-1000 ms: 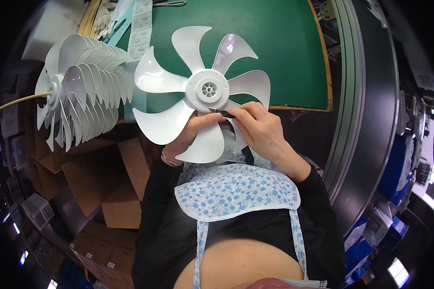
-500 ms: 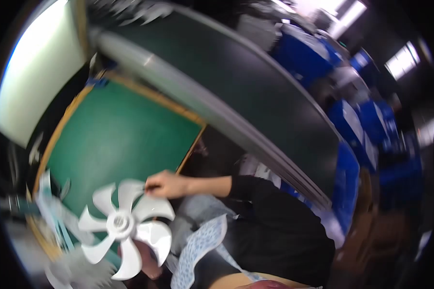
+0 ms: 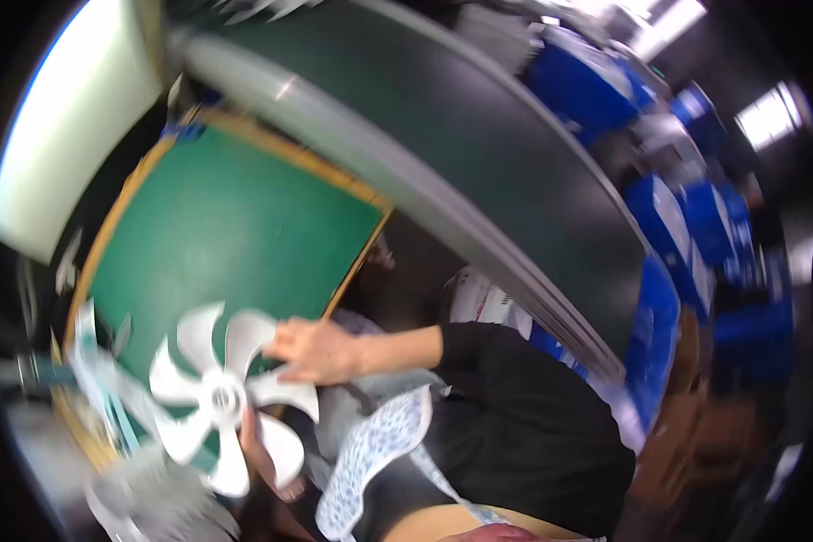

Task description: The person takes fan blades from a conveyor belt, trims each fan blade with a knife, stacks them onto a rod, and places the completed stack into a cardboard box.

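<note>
A white plastic fan blade wheel (image 3: 223, 397) with several curved blades is held above the near end of a green-topped table. From the right, my right hand (image 3: 314, 350) reaches in, its fingers bent over the edge of one blade. Beneath the wheel, my left hand (image 3: 260, 456) supports it near the hub; the blades hide much of this hand, and its fingers come up between two of them.
The green table (image 3: 226, 226) has a wooden rim. Beyond it runs a dark conveyor belt (image 3: 443, 135) with a metal rail (image 3: 352, 126). Blurred grey parts (image 3: 158, 497) and clear plastic strips (image 3: 108, 388) lie nearby. Blue bins (image 3: 578, 81) stand across the belt.
The fan wheel has tilted and shifted slightly up in view. My right hand has come further over the blade, and more of my left hand's fingers show near the hub.
</note>
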`<state>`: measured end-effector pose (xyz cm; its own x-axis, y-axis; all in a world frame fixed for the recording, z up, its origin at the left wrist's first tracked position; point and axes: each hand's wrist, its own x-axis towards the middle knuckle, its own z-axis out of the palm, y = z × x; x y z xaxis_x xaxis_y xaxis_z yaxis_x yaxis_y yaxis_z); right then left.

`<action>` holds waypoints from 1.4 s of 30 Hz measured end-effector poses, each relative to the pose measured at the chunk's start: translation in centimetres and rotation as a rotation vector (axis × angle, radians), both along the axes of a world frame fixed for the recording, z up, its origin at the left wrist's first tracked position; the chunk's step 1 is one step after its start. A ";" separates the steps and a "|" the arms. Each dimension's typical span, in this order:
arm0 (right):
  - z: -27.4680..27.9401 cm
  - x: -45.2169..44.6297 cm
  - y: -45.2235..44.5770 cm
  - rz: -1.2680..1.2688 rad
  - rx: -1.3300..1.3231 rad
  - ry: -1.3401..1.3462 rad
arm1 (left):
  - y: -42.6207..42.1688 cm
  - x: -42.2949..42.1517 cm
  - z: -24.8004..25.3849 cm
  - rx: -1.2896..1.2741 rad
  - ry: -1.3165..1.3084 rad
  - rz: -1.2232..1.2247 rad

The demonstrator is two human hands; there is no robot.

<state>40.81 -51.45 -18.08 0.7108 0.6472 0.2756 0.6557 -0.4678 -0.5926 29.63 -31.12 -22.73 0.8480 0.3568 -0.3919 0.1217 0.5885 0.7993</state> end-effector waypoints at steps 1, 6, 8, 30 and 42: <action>1.0 0.1 0.3 -0.009 -0.004 -0.083 | -0.7 -0.1 1.2 -0.072 0.029 0.008; 1.7 0.1 1.6 0.166 0.023 0.015 | -1.0 1.2 4.0 -0.063 0.069 -0.113; 1.9 0.0 1.5 0.217 0.019 0.025 | -1.9 1.0 4.5 -0.016 -0.032 -0.040; 1.6 -0.7 2.9 0.364 0.025 -0.084 | -0.6 -0.4 4.5 0.040 0.047 -0.145; 2.4 0.4 3.0 0.272 0.032 -0.086 | -0.2 -0.7 3.4 0.136 -0.003 -0.129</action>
